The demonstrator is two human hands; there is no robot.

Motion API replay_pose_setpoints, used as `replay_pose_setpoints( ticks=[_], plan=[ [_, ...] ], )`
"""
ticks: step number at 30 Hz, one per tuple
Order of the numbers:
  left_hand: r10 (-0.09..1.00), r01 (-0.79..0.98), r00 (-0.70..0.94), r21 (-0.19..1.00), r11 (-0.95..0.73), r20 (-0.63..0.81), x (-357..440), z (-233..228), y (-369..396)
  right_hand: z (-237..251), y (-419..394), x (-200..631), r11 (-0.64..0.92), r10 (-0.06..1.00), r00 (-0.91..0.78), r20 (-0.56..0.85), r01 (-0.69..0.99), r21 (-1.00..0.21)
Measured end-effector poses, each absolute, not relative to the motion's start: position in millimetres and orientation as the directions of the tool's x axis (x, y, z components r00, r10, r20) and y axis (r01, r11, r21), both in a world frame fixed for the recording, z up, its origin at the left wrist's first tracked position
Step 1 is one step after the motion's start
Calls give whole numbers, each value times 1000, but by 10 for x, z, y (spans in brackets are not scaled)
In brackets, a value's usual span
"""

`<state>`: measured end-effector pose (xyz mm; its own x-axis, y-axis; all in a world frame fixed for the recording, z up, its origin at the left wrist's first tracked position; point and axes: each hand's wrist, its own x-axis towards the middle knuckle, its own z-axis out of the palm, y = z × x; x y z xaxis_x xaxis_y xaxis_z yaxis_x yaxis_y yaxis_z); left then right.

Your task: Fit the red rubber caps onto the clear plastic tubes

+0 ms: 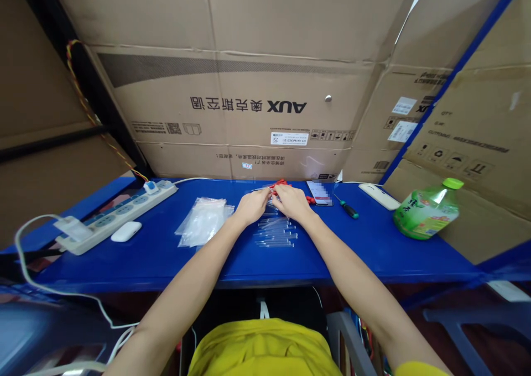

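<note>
My left hand [252, 205] and my right hand [293, 202] meet over the far middle of the blue table, fingertips almost touching. The fingers of both are drawn together in a pinch, and whatever they hold is too small and covered to name. Just beyond the fingertips lie several small red pieces [280, 182], partly hidden by the hands. Below my wrists, several thin clear tubes [276, 236] lie side by side in a loose row. A stack of clear plastic bags [204, 221] rests to the left of my left hand.
A phone [319, 192] and a screwdriver [347, 208] lie to the right. Farther right are a white power bank [378, 196] and a green bottle [427, 210]. On the left sit a power strip [124, 213] and a white earphone case [126, 231]. Cardboard [249, 22] walls the back.
</note>
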<state>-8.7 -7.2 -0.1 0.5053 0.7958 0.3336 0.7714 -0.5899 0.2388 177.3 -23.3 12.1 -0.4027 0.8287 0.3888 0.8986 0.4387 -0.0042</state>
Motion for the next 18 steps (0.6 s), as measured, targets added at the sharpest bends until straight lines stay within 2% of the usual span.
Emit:
replay_pose_setpoints(
  ticks=[6,10,18],
  plan=[
    [815,809,492,183,-558,307,-93,23,-95,118,-236,1772,437,833,-401,381,899,-9],
    [811,795,510,201,-572,288,-110,30,-99,126,-248,1803,480,809,-448,381,877,13],
    [803,775,523,233,-587,286,-115,20,-60,101,-241,1754,460,819,-443,365,887,42]
  ],
)
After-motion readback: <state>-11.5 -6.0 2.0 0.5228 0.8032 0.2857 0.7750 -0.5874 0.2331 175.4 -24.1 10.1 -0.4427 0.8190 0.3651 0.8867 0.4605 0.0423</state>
